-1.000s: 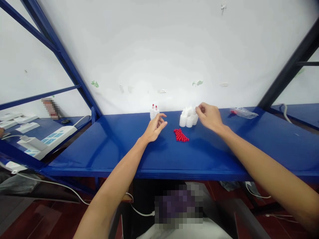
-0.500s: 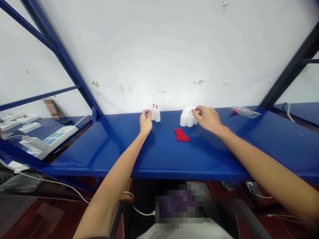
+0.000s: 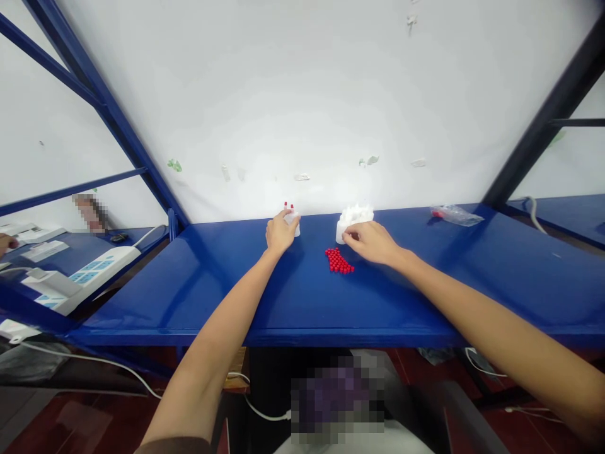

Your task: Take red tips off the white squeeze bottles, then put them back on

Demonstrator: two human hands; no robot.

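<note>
My left hand is closed around one of two white squeeze bottles with red tips that stand close together near the wall; thumb and forefinger sit on its upper part. To the right, a tight cluster of white squeeze bottles with bare nozzles stands upright. In front of the cluster is my right hand, its thumb and fingers pinched together by the front left bottle. What lies between those fingertips is hidden. Many small red caps lie in a patch just left of the right hand, on the blue table.
A clear plastic bag with something red lies at the back right. On the left stand a blue frame post and a white power strip with cables. Another person's hand shows at the far left edge.
My right hand has come down from the bottles' right side to the front of the cluster. My left hand has moved right and onto the red-tipped bottles. The view has shifted slightly.
</note>
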